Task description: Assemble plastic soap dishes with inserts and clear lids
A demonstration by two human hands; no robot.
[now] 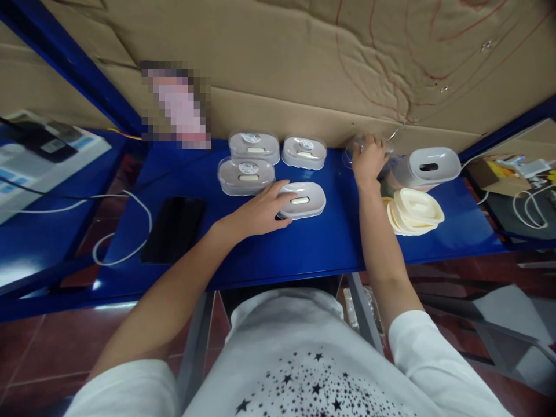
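Observation:
My left hand grips the left end of a light grey oval dish on the blue table, thumb on the near side and fingers on the far side. A white bar sits in a slot at its middle. At the back, my right hand has its fingers closed over a clear plastic cover, partly hidden by the hand. Beyond my left hand stand similar dishes under clear covers with round stickers: one at the back, one before it and one to their right.
To the right are a pile of cream oval trays and a stack of grey oval parts with a dark slot. A black flat object and a white cable lie left. A cardboard panel closes off the back.

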